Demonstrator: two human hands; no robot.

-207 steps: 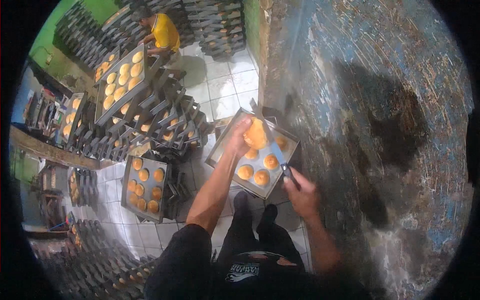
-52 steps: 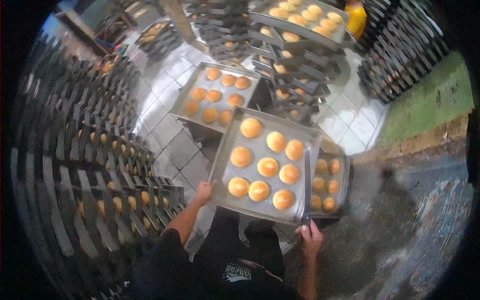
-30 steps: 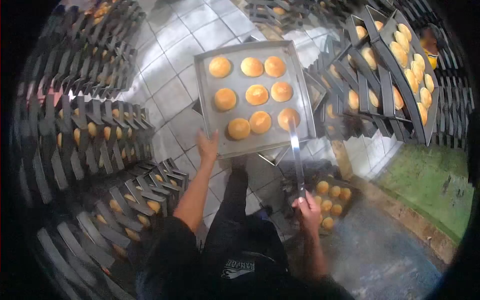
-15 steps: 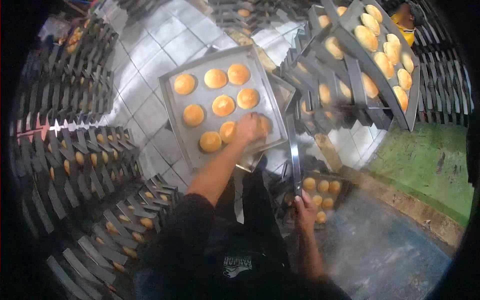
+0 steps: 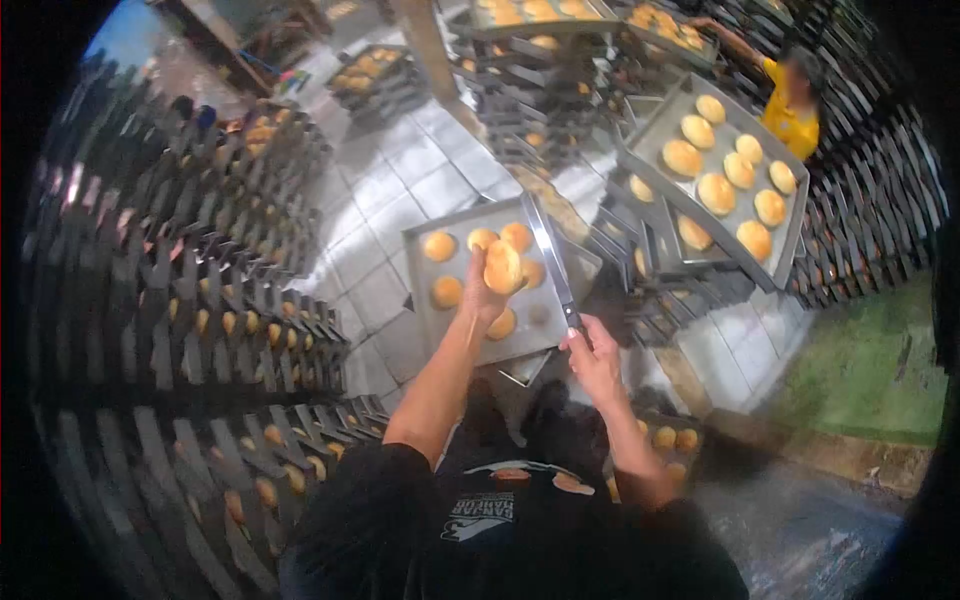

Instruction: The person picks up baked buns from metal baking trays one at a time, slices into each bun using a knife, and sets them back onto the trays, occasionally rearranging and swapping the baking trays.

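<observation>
Item one: a round golden bun (image 5: 503, 266), held up in my left hand (image 5: 484, 296), fingers closed around its underside so that it stood clear above the baking tray (image 5: 420, 300). Item two: a long flat-bladed knife (image 5: 552, 262), gripped by its handle in my right hand (image 5: 594, 352), fist closed, at the near right corner of the tray; the blade ran up along the tray's right edge, just beside the raised bun, a position that I judged kept the edge ready at the bun's side. Item three: the baking tray itself, grey metal, resting on a lower tray or rack over the tiled floor (image 5: 400, 180) straight ahead of me; what it sat on I could not tell exactly. On the tray lay further buns (image 5: 440, 246), well spaced in rows, some toward the far edge and one at the near edge below my left hand. Item four: beyond the tray's right side, a second tray of buns (image 5: 728, 180) perched aslant on top of stacked tray racks. Item five: further beyond that, a person in a yellow shirt (image 5: 790, 115), arm reaching to a rack. Item six: to the left of the tray, long banks of dark racks (image 5: 200, 300) carrying more buns. Item seven: near my feet, right of the tray, a low tray of small buns (image 5: 672, 440).
</observation>
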